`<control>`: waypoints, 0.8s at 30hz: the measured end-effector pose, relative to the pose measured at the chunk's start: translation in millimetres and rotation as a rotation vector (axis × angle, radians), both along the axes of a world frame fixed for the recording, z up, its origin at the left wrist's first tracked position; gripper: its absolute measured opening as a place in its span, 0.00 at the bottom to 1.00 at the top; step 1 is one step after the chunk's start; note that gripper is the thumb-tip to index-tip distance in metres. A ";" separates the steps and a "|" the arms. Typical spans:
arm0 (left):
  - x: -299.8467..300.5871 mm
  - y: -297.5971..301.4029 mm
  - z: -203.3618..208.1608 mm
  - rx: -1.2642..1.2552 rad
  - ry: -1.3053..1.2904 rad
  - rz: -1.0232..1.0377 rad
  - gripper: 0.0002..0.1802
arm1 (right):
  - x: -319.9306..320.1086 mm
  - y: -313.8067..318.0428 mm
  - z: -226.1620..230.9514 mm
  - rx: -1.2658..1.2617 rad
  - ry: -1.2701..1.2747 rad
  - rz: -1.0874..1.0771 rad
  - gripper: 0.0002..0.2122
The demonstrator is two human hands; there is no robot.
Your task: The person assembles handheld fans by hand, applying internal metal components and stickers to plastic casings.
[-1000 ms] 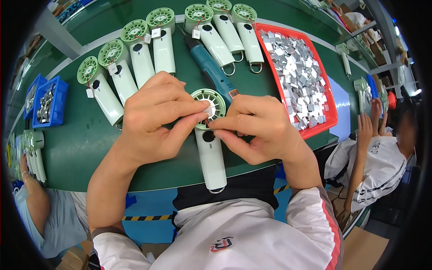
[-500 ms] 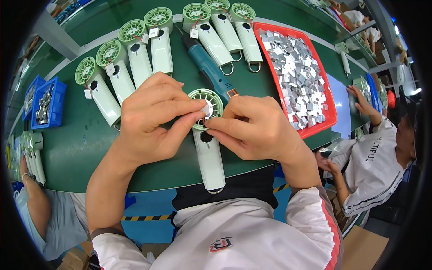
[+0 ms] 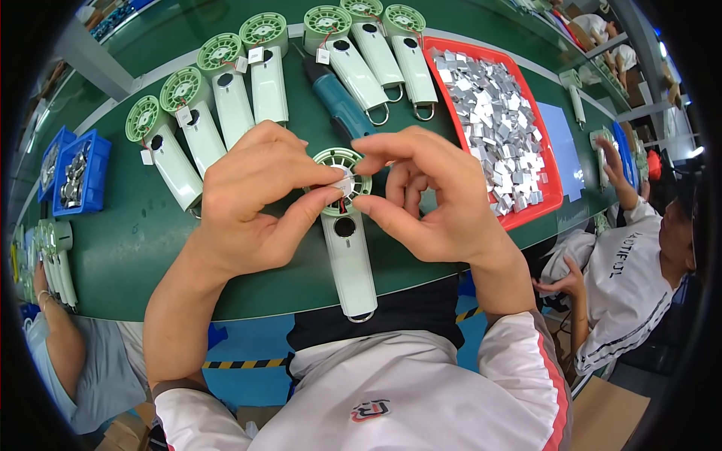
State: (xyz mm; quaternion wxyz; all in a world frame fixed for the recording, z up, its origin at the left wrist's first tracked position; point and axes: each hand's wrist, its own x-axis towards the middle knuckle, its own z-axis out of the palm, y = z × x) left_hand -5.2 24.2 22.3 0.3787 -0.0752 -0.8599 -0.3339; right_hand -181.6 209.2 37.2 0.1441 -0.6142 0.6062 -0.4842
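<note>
A pale green handheld fan (image 3: 352,274) lies in front of me on the green table, its round head away from me and its wire loop toward me. My left hand (image 3: 259,199) is closed over the fan's head, thumb and forefinger pinching a small whitish flat piece (image 3: 344,185) at its middle. Just below the piece, a bit of red and dark wire shows. My right hand (image 3: 440,195) is at the head's right side, thumb and forefinger spread apart with nothing visible between them. Its other fingers are curled.
Several similar fans (image 3: 271,83) with small white squares on wires stand in an arc behind. A teal electric screwdriver (image 3: 336,101) lies among them. To the right is a red tray (image 3: 553,180) of silvery squares; left, blue bins (image 3: 94,177) of metal parts. Co-workers (image 3: 632,270) sit on both sides.
My right thumb and forefinger have come apart and lifted off the fan's head. My left hand keeps its pinch. The co-worker's hands on the right have moved.
</note>
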 end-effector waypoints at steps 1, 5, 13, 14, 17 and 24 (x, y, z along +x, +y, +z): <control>1.5 1.7 1.0 0.027 -0.031 0.010 0.12 | 1.5 0.8 -0.8 0.001 0.001 -0.004 0.25; 2.9 0.7 3.4 0.064 -0.062 0.010 0.10 | 4.8 1.5 -3.6 0.102 -0.123 0.057 0.26; -3.7 0.6 4.0 0.092 -0.021 -0.039 0.10 | 8.0 3.4 -1.0 0.162 -0.184 0.024 0.33; -3.6 1.6 4.1 0.099 -0.012 -0.040 0.09 | 10.4 3.0 -4.6 0.168 -0.192 0.012 0.34; 2.2 2.1 4.0 0.099 -0.046 -0.021 0.09 | 13.8 -3.9 -14.4 0.023 -0.115 0.011 0.35; 3.4 7.2 4.6 0.093 -0.054 0.001 0.10 | 19.0 -7.9 -22.7 -0.062 -0.053 0.024 0.32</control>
